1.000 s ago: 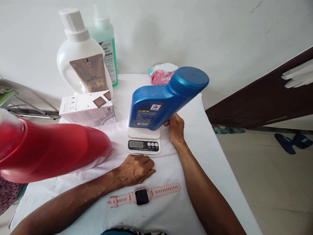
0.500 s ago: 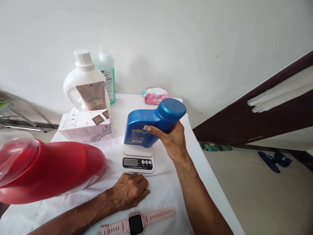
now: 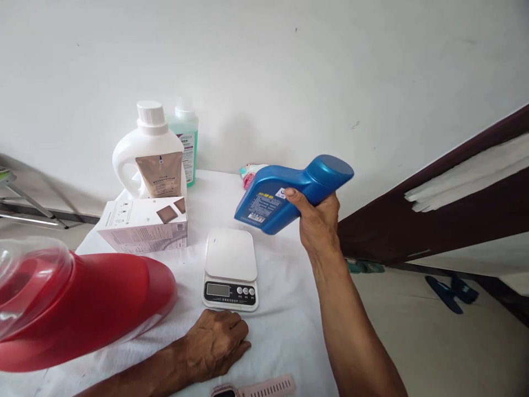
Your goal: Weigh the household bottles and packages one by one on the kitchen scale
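Note:
My right hand (image 3: 320,220) is wrapped round the neck of a blue bottle (image 3: 285,196) with printed label text, thumb on the side facing me. The bottle is tilted, its cap up to the right and its base to the left, and it is held in the air apart from the scale. Below it to the left, a white digital kitchen scale (image 3: 231,256) lies with a bare plate and a dark display. My left hand (image 3: 217,342) rests on the cloth just in front of the scale, curled into a loose fist with nothing visible in it.
Close on the left lies a big red bottle (image 3: 111,298) with a clear cap. Behind it are a box (image 3: 144,223), a brown tube (image 3: 161,173), a white jug (image 3: 144,143) and a green bottle (image 3: 190,149). A pink watch (image 3: 264,387) lies in front; a pink packet (image 3: 248,179) is at the back.
My right hand has lifted the blue bottle off the scale and carried it to the right, uncovering the plate. My left hand stays in front of the scale. The view has tipped up slightly.

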Demonstrator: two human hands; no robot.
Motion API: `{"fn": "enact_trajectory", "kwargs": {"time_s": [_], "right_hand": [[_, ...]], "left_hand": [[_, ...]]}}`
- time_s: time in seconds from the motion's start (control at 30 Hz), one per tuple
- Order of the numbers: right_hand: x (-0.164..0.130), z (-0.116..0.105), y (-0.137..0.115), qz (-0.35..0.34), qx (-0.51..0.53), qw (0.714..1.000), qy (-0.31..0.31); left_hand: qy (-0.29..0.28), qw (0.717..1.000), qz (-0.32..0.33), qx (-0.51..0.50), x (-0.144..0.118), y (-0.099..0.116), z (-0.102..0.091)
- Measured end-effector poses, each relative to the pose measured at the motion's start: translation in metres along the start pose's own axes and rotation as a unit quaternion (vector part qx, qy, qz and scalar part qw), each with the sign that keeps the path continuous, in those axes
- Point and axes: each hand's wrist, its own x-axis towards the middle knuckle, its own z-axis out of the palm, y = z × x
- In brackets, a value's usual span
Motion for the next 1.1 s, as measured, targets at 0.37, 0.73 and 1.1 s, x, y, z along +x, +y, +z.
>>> {"fn": "enact_trajectory", "kwargs": {"time_s": [0.37, 0.73, 1.1], "right_hand": [[0.108, -0.022, 0.110, -0.008, -0.025, 0.996, 0.088], [0.134, -0.038, 0.139, 0.028, -0.015, 0.997, 0.067], [0.066, -0.029, 0.094, -0.092, -0.259, 0.942, 0.191]], "left_hand": [[-0.011, 1.000, -0.012, 0.002, 0.000, 0.001, 0.002], [-0.036, 0.999, -0.007, 0.013, -0.001, -0.001, 0.004], [-0.072, 0.997, 0.005, 0.040, 0.002, -0.004, 0.003]]}}
